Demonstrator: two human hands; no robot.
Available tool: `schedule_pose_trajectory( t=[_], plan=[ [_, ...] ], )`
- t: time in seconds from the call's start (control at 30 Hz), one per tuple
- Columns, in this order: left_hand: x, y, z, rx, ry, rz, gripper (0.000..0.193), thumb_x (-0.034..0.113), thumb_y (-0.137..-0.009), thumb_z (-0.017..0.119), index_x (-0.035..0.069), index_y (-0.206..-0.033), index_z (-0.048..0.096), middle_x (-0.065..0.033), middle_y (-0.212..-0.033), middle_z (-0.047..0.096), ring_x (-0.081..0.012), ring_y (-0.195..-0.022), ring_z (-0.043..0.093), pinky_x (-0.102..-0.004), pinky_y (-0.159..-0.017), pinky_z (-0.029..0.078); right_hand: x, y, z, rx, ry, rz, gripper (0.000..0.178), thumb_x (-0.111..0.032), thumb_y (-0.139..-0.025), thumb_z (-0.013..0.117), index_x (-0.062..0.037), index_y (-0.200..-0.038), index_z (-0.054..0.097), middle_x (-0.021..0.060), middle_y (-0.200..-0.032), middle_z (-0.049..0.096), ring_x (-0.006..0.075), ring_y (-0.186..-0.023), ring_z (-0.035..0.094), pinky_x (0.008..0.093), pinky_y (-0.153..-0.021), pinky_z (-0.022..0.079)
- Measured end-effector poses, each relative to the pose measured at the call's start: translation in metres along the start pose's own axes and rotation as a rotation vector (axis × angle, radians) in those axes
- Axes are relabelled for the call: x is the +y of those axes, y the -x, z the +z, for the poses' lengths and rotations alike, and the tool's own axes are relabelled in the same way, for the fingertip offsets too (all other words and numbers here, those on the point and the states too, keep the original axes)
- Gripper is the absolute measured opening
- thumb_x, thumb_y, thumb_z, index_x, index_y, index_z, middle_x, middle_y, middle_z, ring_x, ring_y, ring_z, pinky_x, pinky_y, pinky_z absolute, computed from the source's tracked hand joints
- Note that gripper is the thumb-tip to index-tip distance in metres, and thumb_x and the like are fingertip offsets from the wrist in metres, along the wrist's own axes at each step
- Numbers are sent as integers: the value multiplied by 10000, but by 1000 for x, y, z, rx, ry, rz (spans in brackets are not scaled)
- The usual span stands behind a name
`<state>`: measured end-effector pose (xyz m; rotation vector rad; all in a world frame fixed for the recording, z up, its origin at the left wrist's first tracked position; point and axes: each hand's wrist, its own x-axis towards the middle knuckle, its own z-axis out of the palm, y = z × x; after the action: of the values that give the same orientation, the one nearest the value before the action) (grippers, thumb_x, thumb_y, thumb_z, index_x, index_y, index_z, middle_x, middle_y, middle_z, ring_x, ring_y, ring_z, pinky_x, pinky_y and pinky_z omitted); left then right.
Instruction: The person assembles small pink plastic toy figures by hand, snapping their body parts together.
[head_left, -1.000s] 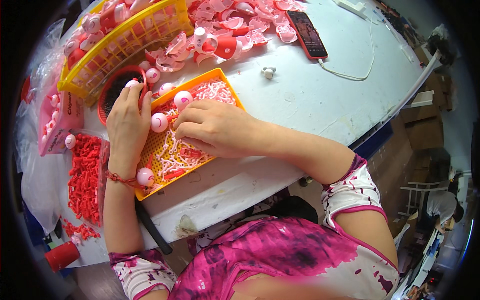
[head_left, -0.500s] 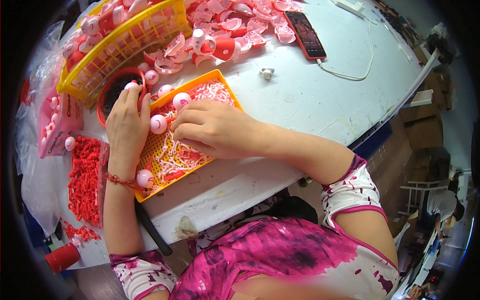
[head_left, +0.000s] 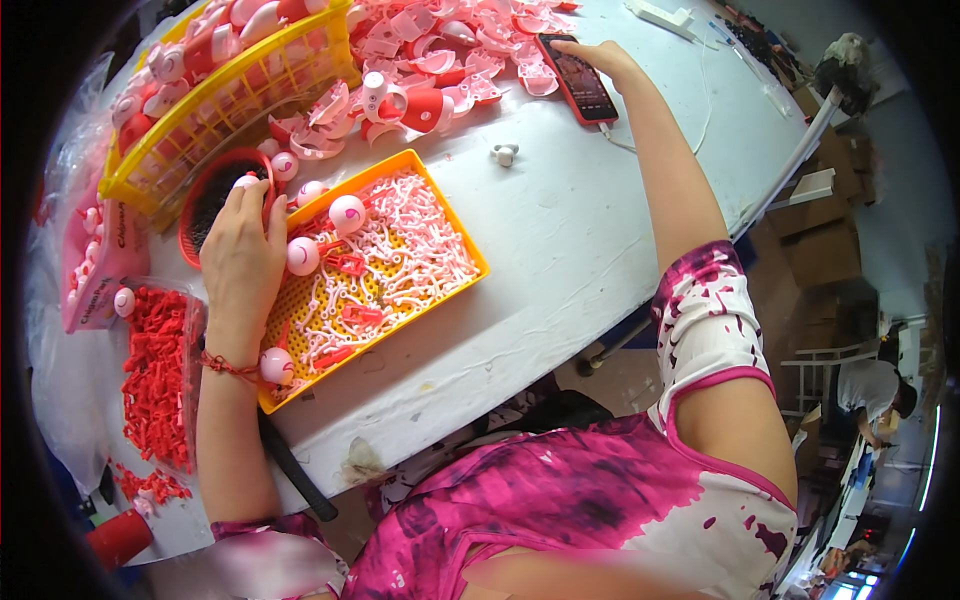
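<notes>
"What's there?"
"Yellow tray, centre-left; left hand just left of it, half curled. Top, right of centre: right hand, one digit stretched over the phone, others hidden, grip unclear."
"Best touch?"
"Light, I'd say, lest it slide."
"Its long axis?"
"Slants upper left to lower right, cable at the lower end."
"Left fingertips?"
"At a pink ball; whether gripped, I can't tell."

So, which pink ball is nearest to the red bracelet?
The pink ball at the lower left corner of the yellow tray, beside the red bracelet; others lie farther.
</notes>
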<state>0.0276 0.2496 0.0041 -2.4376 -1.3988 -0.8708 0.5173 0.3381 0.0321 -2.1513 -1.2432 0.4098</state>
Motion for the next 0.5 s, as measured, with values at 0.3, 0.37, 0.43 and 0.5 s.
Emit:
schedule_pose_trajectory(
  t=[0.3, 0.37, 0.43, 0.5],
  plan=[
    [1, -1, -1, 16, 18, 17, 193, 165, -912, 592, 35, -1055, 599, -129, -1010, 636, -317, -860, 641, -391, -724, 518, -10, -21, 18, -314, 41, -51, 436, -511, -676, 816, -142, -625, 588, -5, -585, 521, 92, -495, 450, 236, -481, 290],
    [1, -2, 0, 13, 22, 18, 193, 165, -912, 592, 34, -1053, 599, -130, -1009, 636, -318, -862, 641, -390, -724, 518, -7, -27, 23, -296, 6, -28, 434, -491, -677, 821, -147, -599, 568, -11, -565, 492, 92, -482, 413, 248, -471, 256],
    [-1, 0, 0, 7, 21, 9, 193, 166, -911, 593, 34, -1052, 599, -131, -1008, 636, -318, -863, 641, -389, -725, 518, -10, -27, 28, -288, -27, -10, 437, -471, -678, 827, -152, -572, 547, -16, -546, 463, 92, -469, 376, 261, -461, 222],
    [-1, 0, 1, 24, 19, 26, 191, 166, -911, 593, 33, -1048, 599, -133, -1003, 636, -319, -865, 641, -387, -725, 517, -12, -30, 23, -354, -64, 14, 413, -449, -669, 840, -140, -591, 577, -12, -555, 478, 85, -472, 382, 263, -458, 222]
  ],
)
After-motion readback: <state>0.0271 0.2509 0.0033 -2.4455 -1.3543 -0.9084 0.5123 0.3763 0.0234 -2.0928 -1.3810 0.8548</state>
